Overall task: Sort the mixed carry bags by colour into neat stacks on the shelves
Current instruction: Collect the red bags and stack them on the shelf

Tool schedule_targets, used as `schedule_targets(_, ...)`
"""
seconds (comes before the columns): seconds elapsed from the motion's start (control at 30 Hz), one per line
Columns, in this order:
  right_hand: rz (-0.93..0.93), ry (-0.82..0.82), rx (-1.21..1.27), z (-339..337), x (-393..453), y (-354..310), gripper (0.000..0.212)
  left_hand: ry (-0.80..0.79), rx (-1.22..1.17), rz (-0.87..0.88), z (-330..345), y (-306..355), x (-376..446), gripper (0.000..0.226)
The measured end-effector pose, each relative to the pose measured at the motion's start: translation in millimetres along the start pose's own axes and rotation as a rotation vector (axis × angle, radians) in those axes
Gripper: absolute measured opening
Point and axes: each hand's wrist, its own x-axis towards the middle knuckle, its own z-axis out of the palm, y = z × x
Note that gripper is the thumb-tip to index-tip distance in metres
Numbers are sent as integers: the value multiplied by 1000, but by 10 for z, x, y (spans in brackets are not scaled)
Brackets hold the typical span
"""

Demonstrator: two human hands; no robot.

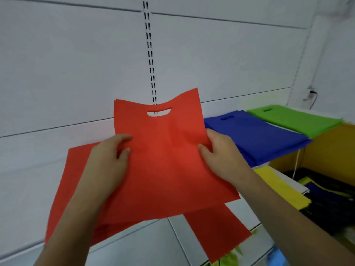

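A red carry bag (165, 154) with a cut-out handle slot is held up in front of the white shelf back panel. My left hand (107, 160) grips its left edge and my right hand (221, 156) pinches its right edge. More red bags (215, 227) lie spread under it on the white shelf (149, 244). To the right sits a stack of blue bags (255, 135), and beyond it a stack of green bags (295, 120).
A slotted upright (149, 54) runs down the back panel. Yellow bags (282, 187) lie on a lower level at right, beside a yellow box (330, 150) holding dark and mixed bags. Green leaves (230, 256) show below the shelf edge.
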Motion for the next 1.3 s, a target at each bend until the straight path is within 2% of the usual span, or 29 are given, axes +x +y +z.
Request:
schedule_targets(0.2,89,55,-150,-666,-221,544,20,-63,-76,78,491,687,27,35)
schedule_targets(0.43,222,149,-334,-1887,-736,1551,29,-157,-223,156,1445,2022,15,33)
schedule_targets(0.67,356,157,-301,-2956,-1121,2614,11,-211,-347,180,2344,3213,-84,33)
schedule_targets(0.87,386,152,-295,-3225,-943,3377,16,-270,-308,162,2898,3678,18,35)
schedule_targets(1.1,354,164,-324,-3305,-146,4096,20,-226,-337,106,3519,3907,615,35)
schedule_targets(1.3,303,112,-298,-3411,534,4534,19,-206,-402,24,3922,3998,1089,34)
